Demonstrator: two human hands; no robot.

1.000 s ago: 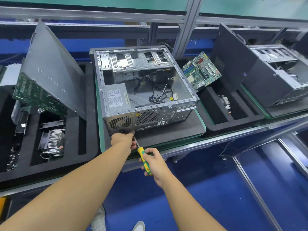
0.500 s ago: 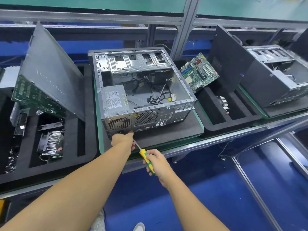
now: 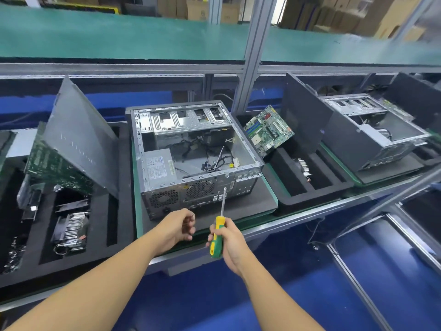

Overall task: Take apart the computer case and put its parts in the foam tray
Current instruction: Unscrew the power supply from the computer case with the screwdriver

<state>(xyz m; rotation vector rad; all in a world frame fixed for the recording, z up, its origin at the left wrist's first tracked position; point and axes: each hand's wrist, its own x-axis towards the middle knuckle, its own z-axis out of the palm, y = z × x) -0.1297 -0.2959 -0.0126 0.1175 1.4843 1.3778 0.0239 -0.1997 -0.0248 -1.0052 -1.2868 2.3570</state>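
The open computer case (image 3: 198, 149) lies on a black mat, its rear panel facing me, with the power supply (image 3: 157, 166) and loose cables still inside. My right hand (image 3: 226, 240) grips the yellow-green screwdriver (image 3: 218, 232); its shaft points up and the tip is at the case's rear panel. My left hand (image 3: 177, 225) hovers just in front of the case. Its fingers are curled and its fingertips pinch a small grey thing that looks like a screw (image 3: 192, 217). The black foam tray (image 3: 114, 211) on the left holds the leaning side panel (image 3: 78, 139), a circuit board (image 3: 55, 168) and a heatsink (image 3: 71, 225).
A second foam tray (image 3: 286, 187) on the right holds a motherboard (image 3: 269, 130) and a dark panel. Another opened case (image 3: 372, 130) stands farther right. An aluminium post (image 3: 250, 68) rises behind the case under a green shelf. The bench edge runs just before my hands.
My left hand has drawn back from the case's rear corner with its fingers curled. The screwdriver has swung upright, and its tip has moved right along the rear panel.
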